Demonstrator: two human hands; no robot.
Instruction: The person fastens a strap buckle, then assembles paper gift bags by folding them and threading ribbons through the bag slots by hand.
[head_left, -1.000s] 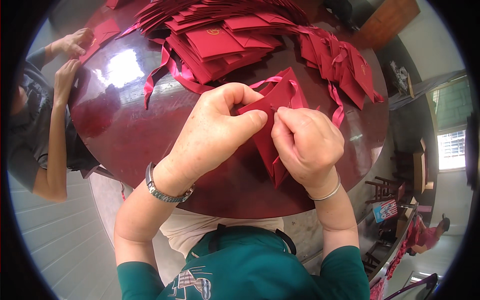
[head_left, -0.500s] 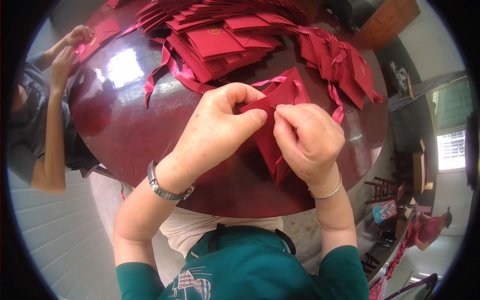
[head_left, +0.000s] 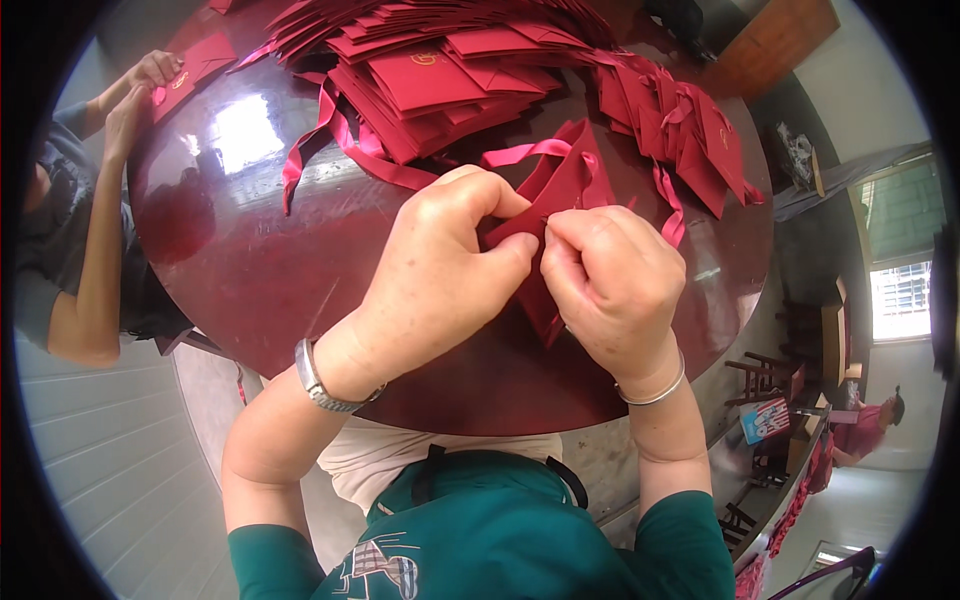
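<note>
A small red paper gift bag stands tilted between my hands, its mouth spread and a pink ribbon looped at the top. My left hand, with a metal watch at the wrist, pinches the bag's near rim between thumb and forefinger. Close beside it, my right hand is closed in a pinch against the bag's front panel. Whatever small thing its fingertips hold is hidden. The lower part of the bag shows between and below both hands.
Flat red gift bags lie in a large heap across the round dark table. More ribboned bags lie at the right. On the left, a co-worker's hands hold another red bag. Stools and another person are further right.
The bag has shifted slightly away from me and its mouth looks wider. My right fingertips have moved a little left, nearer my left thumb. The co-worker's lower hand has shifted slightly.
</note>
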